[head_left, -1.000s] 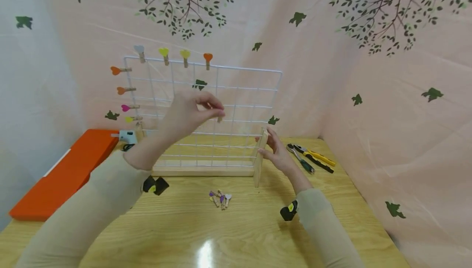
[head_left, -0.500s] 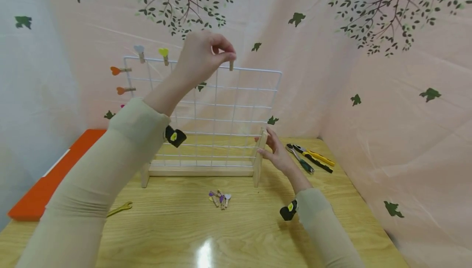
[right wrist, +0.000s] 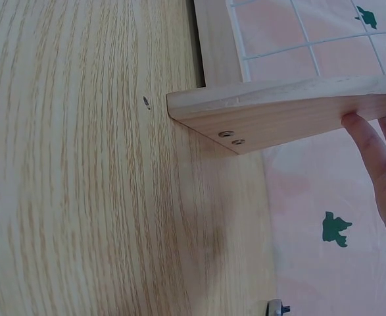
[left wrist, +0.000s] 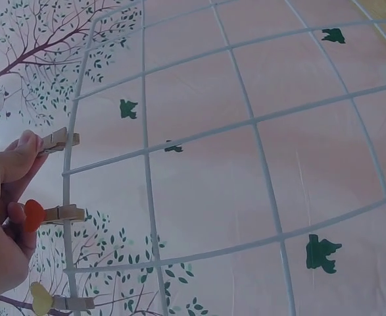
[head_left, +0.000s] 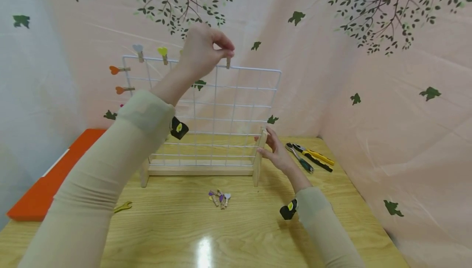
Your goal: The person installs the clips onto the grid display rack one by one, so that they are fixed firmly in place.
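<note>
My left hand point(head_left: 204, 51) pinches a small wooden clothespin point(head_left: 228, 63) at the top wire of a white wire grid point(head_left: 236, 86). In the left wrist view, that clothespin point(left wrist: 58, 140) has its jaws across the wire, and fingertips cover its outer end. Just beside it, an orange-heart clothespin point(left wrist: 64, 214) is clipped on the same wire, close to my curled fingers. My right hand point(head_left: 279, 156) grips the wooden side post point(head_left: 257, 171) of the grid's stand, thumb in front and fingers behind. The right wrist view shows a fingertip against the post point(right wrist: 291, 118).
More heart clothespins line the grid's top and left edge, including a grey one point(head_left: 138, 53) and an orange one point(head_left: 119, 70). A small pile of clothespins point(head_left: 220, 198) lies before the stand. Pliers point(head_left: 318, 157) lie right, a wrench point(head_left: 123, 207) and an orange case point(head_left: 55, 182) left.
My left hand has risen from in front of the grid to its top wire with the clothespin, then shifted slightly left. My right hand stays on the post.
</note>
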Demonstrator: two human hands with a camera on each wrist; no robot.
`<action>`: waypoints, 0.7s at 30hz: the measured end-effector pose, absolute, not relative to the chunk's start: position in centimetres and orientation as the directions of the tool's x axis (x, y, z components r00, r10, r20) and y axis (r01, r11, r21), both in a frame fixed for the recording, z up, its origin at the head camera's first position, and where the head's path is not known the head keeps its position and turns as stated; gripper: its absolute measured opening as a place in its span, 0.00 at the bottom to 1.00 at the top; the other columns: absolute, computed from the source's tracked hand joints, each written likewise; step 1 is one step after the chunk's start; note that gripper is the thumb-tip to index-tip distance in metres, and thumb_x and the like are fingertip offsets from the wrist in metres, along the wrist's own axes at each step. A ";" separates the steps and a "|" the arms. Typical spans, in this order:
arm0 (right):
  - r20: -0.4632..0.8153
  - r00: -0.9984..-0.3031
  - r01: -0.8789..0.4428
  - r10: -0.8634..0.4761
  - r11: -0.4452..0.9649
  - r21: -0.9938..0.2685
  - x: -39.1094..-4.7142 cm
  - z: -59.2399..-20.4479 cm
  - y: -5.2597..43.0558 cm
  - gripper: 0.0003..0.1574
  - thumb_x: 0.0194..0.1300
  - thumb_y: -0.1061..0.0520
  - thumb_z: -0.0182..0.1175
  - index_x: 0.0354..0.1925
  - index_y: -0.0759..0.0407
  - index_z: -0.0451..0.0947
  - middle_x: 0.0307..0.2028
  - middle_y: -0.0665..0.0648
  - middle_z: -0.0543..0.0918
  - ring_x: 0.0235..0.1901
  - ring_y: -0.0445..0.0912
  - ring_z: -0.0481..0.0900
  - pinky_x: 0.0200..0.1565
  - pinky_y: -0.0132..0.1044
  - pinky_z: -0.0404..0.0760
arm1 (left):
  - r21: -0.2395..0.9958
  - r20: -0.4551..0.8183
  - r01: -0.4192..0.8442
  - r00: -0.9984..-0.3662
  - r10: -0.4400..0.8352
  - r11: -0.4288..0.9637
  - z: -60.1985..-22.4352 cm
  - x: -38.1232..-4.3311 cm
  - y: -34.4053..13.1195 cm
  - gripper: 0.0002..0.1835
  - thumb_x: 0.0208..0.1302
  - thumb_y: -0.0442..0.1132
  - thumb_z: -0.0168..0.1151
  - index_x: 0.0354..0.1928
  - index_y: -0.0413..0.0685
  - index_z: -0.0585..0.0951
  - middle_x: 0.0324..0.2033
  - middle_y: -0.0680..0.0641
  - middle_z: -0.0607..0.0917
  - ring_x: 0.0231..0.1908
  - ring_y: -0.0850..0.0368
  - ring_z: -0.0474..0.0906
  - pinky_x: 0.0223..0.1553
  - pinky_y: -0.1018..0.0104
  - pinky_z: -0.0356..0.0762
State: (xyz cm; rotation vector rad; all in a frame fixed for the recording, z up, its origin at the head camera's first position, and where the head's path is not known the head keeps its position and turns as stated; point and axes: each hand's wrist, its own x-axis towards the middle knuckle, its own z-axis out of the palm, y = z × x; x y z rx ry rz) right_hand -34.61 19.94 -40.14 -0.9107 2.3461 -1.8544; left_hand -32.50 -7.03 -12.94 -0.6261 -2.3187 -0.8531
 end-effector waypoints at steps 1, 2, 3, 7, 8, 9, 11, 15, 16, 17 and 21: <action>0.337 -0.829 -0.429 -0.446 0.121 -0.895 -34.6 -40.2 20.0 0.48 0.60 0.64 0.54 0.69 0.46 0.39 0.59 0.72 0.61 0.61 0.60 0.57 0.46 0.48 0.75 | 0.404 0.657 0.594 -0.718 0.232 0.695 -13.0 -32.5 -7.0 0.08 0.53 0.44 0.63 0.33 0.50 0.83 0.33 0.53 0.84 0.37 0.63 0.73 0.50 0.75 0.61; 0.340 -0.827 -0.431 -0.447 0.118 -0.894 -34.7 -40.2 20.0 0.47 0.61 0.64 0.54 0.69 0.46 0.39 0.59 0.73 0.61 0.61 0.60 0.57 0.46 0.47 0.76 | 0.391 0.657 0.595 -0.715 0.239 0.702 -13.1 -32.6 -7.0 0.08 0.53 0.44 0.63 0.33 0.50 0.83 0.33 0.53 0.84 0.38 0.63 0.72 0.54 0.75 0.58; 0.343 -0.826 -0.432 -0.447 0.114 -0.894 -34.7 -40.2 20.0 0.47 0.60 0.63 0.54 0.68 0.46 0.39 0.59 0.73 0.61 0.61 0.60 0.57 0.46 0.47 0.76 | 0.377 0.657 0.593 -0.712 0.245 0.712 -13.2 -32.6 -7.0 0.08 0.53 0.44 0.63 0.33 0.50 0.83 0.33 0.53 0.84 0.39 0.62 0.70 0.57 0.75 0.54; 0.343 -0.827 -0.433 -0.446 0.115 -0.894 -34.7 -40.3 20.0 0.47 0.60 0.62 0.55 0.68 0.41 0.41 0.59 0.72 0.62 0.61 0.60 0.57 0.46 0.48 0.75 | 0.326 0.674 0.594 -0.692 0.259 0.736 -13.5 -32.6 -6.9 0.09 0.54 0.45 0.63 0.33 0.50 0.84 0.33 0.54 0.84 0.39 0.60 0.67 0.59 0.73 0.51; 0.340 -0.830 -0.431 -0.443 0.120 -0.894 -34.7 -40.3 20.0 0.47 0.60 0.62 0.56 0.68 0.40 0.41 0.59 0.71 0.62 0.62 0.60 0.57 0.46 0.48 0.75 | 0.317 0.679 0.596 -0.686 0.262 0.737 -13.5 -32.7 -7.0 0.09 0.54 0.46 0.62 0.34 0.50 0.84 0.33 0.54 0.84 0.38 0.59 0.67 0.57 0.72 0.53; 0.338 -0.832 -0.428 -0.439 0.123 -0.895 -34.7 -40.3 20.0 0.47 0.60 0.62 0.56 0.67 0.39 0.42 0.59 0.70 0.63 0.62 0.59 0.58 0.47 0.48 0.75 | 0.306 0.685 0.601 -0.678 0.268 0.738 -13.6 -32.7 -7.0 0.10 0.54 0.46 0.62 0.34 0.50 0.83 0.33 0.54 0.84 0.37 0.58 0.67 0.54 0.70 0.55; 0.331 -0.838 -0.422 -0.435 0.130 -0.897 -34.6 -40.2 20.0 0.47 0.60 0.62 0.56 0.67 0.38 0.42 0.59 0.69 0.63 0.62 0.58 0.58 0.47 0.49 0.75 | 0.289 0.700 0.615 -0.658 0.276 0.734 -13.7 -32.7 -7.2 0.12 0.53 0.48 0.62 0.35 0.50 0.83 0.34 0.54 0.84 0.36 0.57 0.66 0.49 0.69 0.57; 0.325 -0.835 -0.413 -0.443 0.117 -0.903 -34.2 -39.7 19.9 0.48 0.60 0.65 0.54 0.68 0.41 0.40 0.59 0.72 0.61 0.62 0.60 0.57 0.47 0.50 0.74 | 0.266 0.740 0.630 -0.619 0.265 0.729 -13.9 -32.3 -8.0 0.17 0.50 0.53 0.63 0.38 0.51 0.82 0.37 0.54 0.83 0.36 0.57 0.64 0.43 0.67 0.59; 0.323 -0.835 -0.411 -0.446 0.114 -0.904 -34.1 -39.5 19.8 0.48 0.60 0.66 0.53 0.68 0.42 0.40 0.59 0.73 0.61 0.62 0.61 0.56 0.48 0.50 0.74 | 0.270 0.748 0.631 -0.613 0.254 0.727 -13.9 -32.0 -8.3 0.18 0.50 0.53 0.63 0.39 0.52 0.82 0.37 0.54 0.83 0.37 0.58 0.64 0.43 0.67 0.60; 0.323 -0.834 -0.411 -0.447 0.112 -0.905 -33.9 -39.3 19.7 0.48 0.61 0.67 0.53 0.68 0.44 0.40 0.59 0.74 0.60 0.62 0.62 0.55 0.48 0.50 0.74 | 0.274 0.754 0.628 -0.610 0.243 0.728 -13.8 -31.7 -8.6 0.18 0.50 0.53 0.63 0.40 0.53 0.82 0.38 0.54 0.82 0.38 0.58 0.64 0.43 0.67 0.60; 0.321 -0.836 -0.406 -0.445 0.109 -0.907 -33.1 -38.6 19.4 0.47 0.61 0.69 0.52 0.69 0.49 0.39 0.58 0.76 0.59 0.61 0.64 0.54 0.47 0.51 0.74 | 0.340 0.764 0.625 -0.619 0.182 0.703 -14.1 -29.5 -10.0 0.20 0.49 0.54 0.63 0.43 0.53 0.81 0.40 0.54 0.81 0.40 0.60 0.64 0.45 0.67 0.62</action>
